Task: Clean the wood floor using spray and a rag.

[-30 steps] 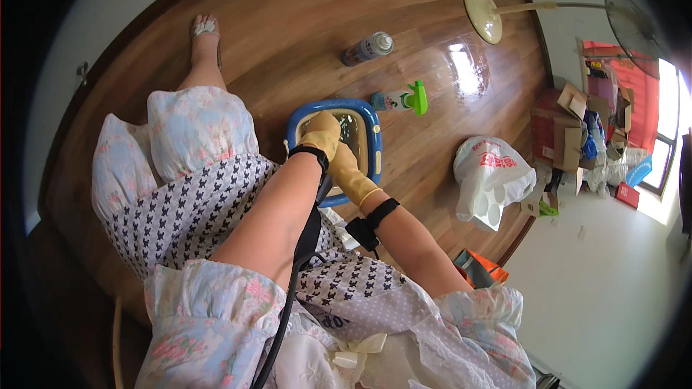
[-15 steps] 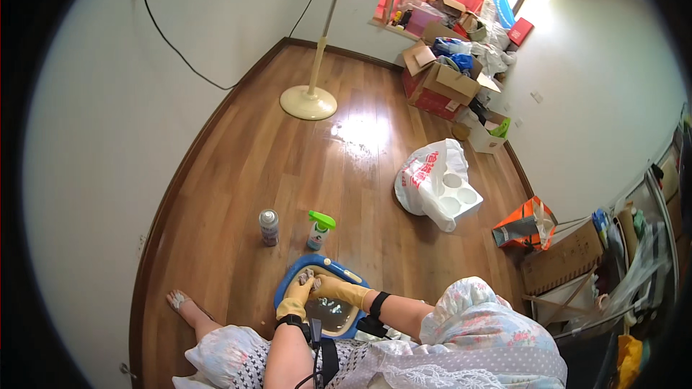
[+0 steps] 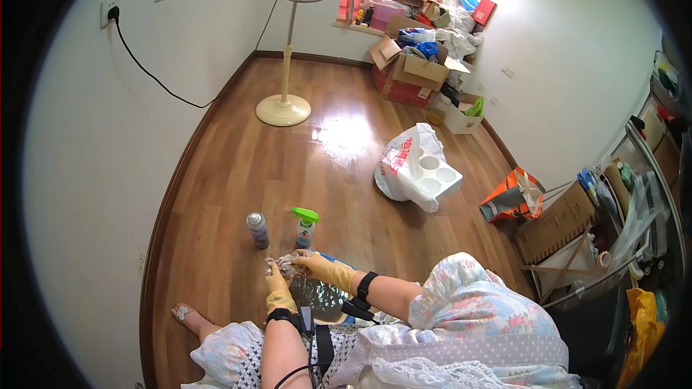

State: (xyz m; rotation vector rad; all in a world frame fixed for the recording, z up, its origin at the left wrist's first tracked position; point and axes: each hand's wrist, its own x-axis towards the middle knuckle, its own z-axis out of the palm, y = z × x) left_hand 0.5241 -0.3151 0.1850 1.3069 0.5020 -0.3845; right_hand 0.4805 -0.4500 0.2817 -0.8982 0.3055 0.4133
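A crumpled wet-looking cloth, pale with darker patches, is held up over the far left edge of a blue basin. My left hand, in a yellow rubber glove, is closed on the cloth's left end. Gripping its other end is my right hand, gloved alike. Murky water shows in the basin, whose left side my hands and arms partly hide. Just beyond stand a spray bottle with a green trigger head and a grey aerosol can.
On the wooden floor ahead lies a white plastic bag with a white holder. A standing fan is farther off, its cord along the left wall. Cardboard boxes pile up by the window; an orange bag and shelving line the right.
Both hands have risen out of the basin toward its far left, and the cloth now stretches between them. The view has shifted slightly, and the hands are farther apart.
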